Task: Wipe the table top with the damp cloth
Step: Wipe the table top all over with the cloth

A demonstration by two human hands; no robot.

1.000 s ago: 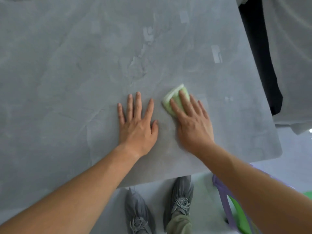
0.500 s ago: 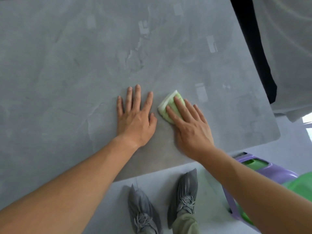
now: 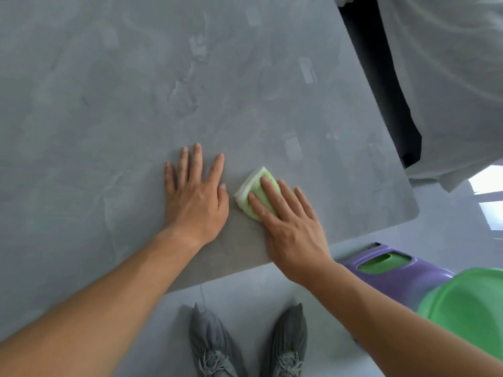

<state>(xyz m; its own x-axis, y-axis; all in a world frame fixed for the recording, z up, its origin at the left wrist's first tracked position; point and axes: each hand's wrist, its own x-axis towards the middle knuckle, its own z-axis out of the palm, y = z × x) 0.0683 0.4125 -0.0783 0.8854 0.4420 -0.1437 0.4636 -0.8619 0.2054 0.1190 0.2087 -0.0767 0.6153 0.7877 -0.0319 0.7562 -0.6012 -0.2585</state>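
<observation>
Grey table (image 3: 109,104) — left hand (image 3: 194,198) flat, fingers spread; right hand (image 3: 291,227), fingers straight, pressing green cloth (image 3: 254,187) — frame centre.

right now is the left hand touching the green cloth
No, the left hand lies flat on the bare table top with a strip of grey surface between it and the cloth, which the right hand presses.
</observation>
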